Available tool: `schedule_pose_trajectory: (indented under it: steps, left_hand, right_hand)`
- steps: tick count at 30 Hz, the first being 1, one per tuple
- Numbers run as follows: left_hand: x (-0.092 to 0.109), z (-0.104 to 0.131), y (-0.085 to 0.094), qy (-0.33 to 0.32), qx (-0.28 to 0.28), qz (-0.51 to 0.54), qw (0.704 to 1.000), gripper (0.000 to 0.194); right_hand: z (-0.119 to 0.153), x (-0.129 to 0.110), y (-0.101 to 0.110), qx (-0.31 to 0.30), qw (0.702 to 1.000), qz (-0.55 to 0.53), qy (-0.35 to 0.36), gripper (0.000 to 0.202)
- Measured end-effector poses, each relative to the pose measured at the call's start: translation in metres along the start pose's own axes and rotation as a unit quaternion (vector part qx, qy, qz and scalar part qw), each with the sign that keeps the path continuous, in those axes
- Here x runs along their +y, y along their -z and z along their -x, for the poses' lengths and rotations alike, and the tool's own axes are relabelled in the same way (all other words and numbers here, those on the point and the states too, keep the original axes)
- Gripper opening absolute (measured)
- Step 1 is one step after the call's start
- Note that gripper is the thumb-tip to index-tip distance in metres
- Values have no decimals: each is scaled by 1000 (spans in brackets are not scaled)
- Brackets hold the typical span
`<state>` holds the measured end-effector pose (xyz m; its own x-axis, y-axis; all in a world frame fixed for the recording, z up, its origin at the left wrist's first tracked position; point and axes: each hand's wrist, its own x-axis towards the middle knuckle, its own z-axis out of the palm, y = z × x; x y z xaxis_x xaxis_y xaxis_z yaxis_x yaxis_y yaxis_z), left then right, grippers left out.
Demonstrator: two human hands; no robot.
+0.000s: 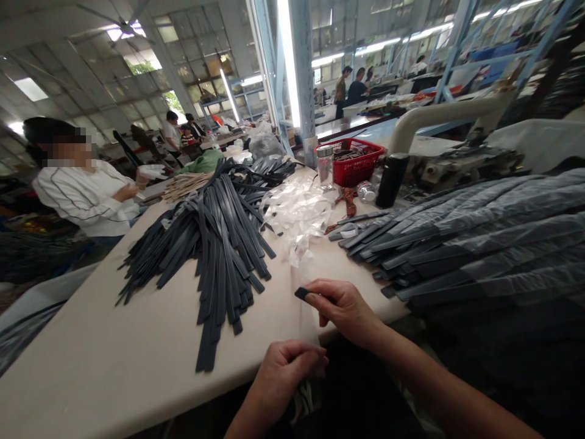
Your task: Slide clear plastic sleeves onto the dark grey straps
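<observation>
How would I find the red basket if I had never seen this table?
Start at the long beige table and look to its far end, past the big pile of dark straps. The red basket stands there by a blue post, with a clear jar just left of it. It is the only red, mesh-sided thing on the table.

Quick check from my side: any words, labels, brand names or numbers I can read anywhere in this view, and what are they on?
No text can be read in this view.
Dark strap in the right hand: no print shows.
Clear sleeve pinched by the left hand: no print shows.
Red basket, clear jar, black bottle: any marking too small or blurred.
</observation>
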<state>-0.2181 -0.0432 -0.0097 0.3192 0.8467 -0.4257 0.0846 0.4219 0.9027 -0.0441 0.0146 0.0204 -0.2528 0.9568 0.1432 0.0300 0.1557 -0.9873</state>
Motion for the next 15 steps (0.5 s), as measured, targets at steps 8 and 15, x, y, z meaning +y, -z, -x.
schedule_pose_trajectory:
  steps: [8,15]
  left_hand:
    - [24,10,8,-33,1,-17,999,18]
    - [76,142,181,-316,539,226,747,40]
  right_hand:
    - [0,10,-2,2,999,-17,-49,42]
    - [18,22,20,19,990,49,-132,58]
